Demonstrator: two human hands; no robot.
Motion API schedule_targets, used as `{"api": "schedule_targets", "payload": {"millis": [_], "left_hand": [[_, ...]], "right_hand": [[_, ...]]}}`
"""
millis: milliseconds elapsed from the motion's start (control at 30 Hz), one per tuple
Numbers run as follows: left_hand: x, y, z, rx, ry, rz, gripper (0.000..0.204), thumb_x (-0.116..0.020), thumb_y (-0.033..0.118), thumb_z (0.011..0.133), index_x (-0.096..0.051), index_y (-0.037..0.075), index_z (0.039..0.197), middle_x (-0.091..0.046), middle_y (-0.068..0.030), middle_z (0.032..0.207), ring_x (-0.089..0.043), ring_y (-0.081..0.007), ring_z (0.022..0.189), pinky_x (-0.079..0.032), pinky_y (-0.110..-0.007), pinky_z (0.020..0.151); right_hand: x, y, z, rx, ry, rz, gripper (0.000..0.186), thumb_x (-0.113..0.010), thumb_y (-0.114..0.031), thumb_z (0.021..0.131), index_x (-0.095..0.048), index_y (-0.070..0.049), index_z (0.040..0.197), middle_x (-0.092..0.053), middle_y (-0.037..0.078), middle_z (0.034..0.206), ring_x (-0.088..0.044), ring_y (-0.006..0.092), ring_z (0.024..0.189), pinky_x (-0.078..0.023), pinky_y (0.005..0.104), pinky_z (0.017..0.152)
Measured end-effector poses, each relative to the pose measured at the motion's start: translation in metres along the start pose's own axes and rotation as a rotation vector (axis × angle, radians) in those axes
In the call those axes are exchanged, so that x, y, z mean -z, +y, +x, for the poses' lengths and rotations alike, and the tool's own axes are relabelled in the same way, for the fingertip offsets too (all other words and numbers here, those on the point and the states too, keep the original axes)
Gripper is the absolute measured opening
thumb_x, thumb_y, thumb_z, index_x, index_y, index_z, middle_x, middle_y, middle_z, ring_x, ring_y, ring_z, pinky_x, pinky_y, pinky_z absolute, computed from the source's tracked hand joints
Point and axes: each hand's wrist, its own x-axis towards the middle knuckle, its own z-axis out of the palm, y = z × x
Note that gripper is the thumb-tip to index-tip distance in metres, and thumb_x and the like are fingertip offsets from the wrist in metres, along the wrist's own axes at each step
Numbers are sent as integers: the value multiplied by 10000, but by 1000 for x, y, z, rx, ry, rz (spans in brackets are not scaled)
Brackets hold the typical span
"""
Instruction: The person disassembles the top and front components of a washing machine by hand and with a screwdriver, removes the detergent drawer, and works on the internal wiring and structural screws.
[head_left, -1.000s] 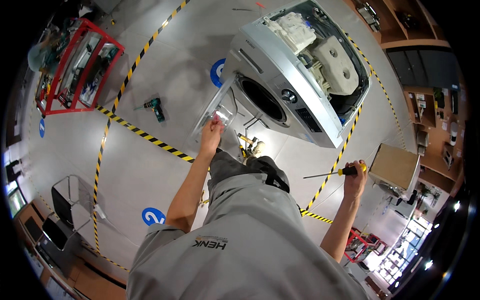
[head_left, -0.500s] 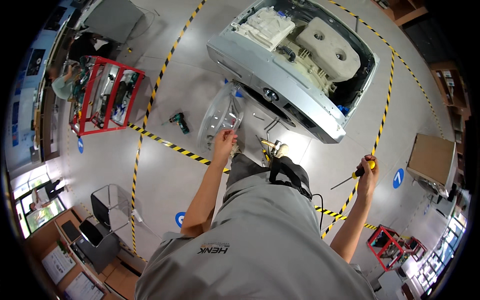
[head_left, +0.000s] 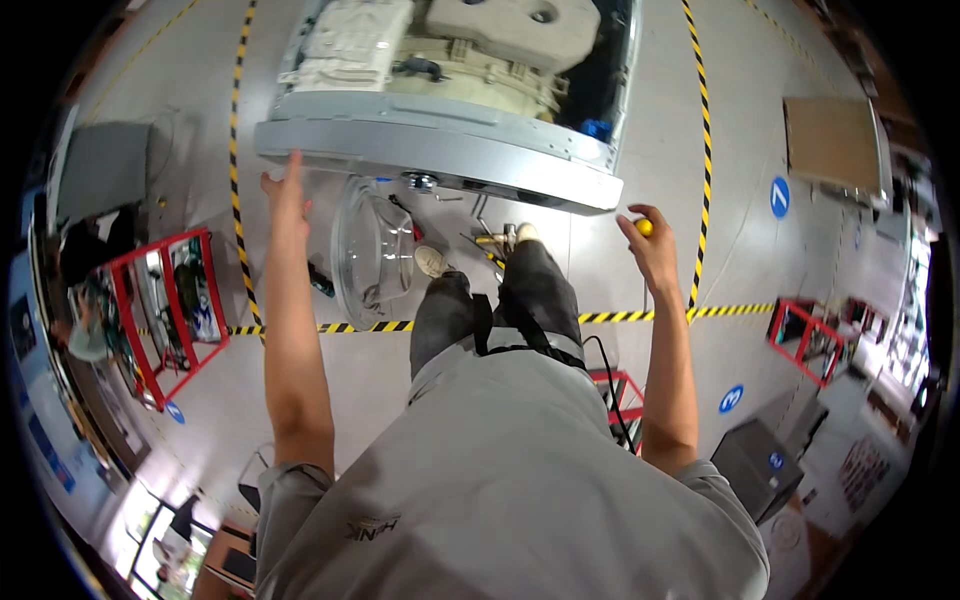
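A washing machine (head_left: 440, 150) with its top off stands ahead of me, its front panel facing me. My left hand (head_left: 287, 195) reaches to the left end of that panel, fingers apart and nothing in them; whether a fingertip touches the panel I cannot tell. Off the panel's right end, my right hand (head_left: 654, 250) grips a screwdriver (head_left: 645, 227). Its yellow handle end shows between the fingers, while most of the shaft is hidden. The machine's clear round door (head_left: 372, 255) hangs open between my left forearm and my legs.
Several tools (head_left: 492, 240) lie on the floor by my shoes, under the panel. A power drill (head_left: 321, 281) lies beside my left forearm, partly hidden. Left stands a red tool cart (head_left: 170, 310), with a person close by. A cardboard-topped unit (head_left: 835, 145) is far right.
My view has turned, and the machine now sits nearer and squarer to me. My left hand has moved from beside the door to the panel's left end. The right hand came up with the screwdriver.
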Motion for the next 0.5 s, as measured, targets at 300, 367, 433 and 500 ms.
{"api": "schedule_targets", "payload": {"millis": [300, 367, 433, 500], "left_hand": [[-71, 13, 63, 293, 84, -306, 889, -770, 526, 705, -329, 84, 1338, -486, -148, 1247, -510, -288, 1042, -435, -525, 870], [-62, 3, 64, 266, 34, -311, 807, -736, 555, 729, -402, 101, 1307, -495, -118, 1250, -520, -279, 1049, -448, -520, 846], [-33, -37, 91, 222, -127, -380, 763, -697, 586, 751, -442, 125, 1302, -496, -84, 1269, -513, -277, 1093, -454, -521, 839], [-24, -37, 99, 82, -126, -344, 736, -670, 585, 777, -437, 150, 1322, -487, -58, 1296, -495, -285, 1149, -459, -530, 840]], "right_hand": [[-11, 4, 20, 0, -39, -64, 558, -694, -406, 818, -596, 50, 1125, -657, 239, 925, -649, 366, 857, -505, 391, 779], [-14, 1, 30, -9, -84, -73, 569, -690, -419, 819, -596, 52, 1123, -656, 245, 914, -645, 377, 863, -504, 396, 781], [-20, 4, 37, 49, -116, -88, 604, -681, -451, 818, -592, 60, 1126, -652, 255, 909, -639, 396, 876, -499, 405, 786], [-24, 16, 40, 30, -121, -57, 606, -718, -413, 805, -588, 88, 1120, -652, 239, 852, -652, 322, 785, -501, 372, 732]]}}
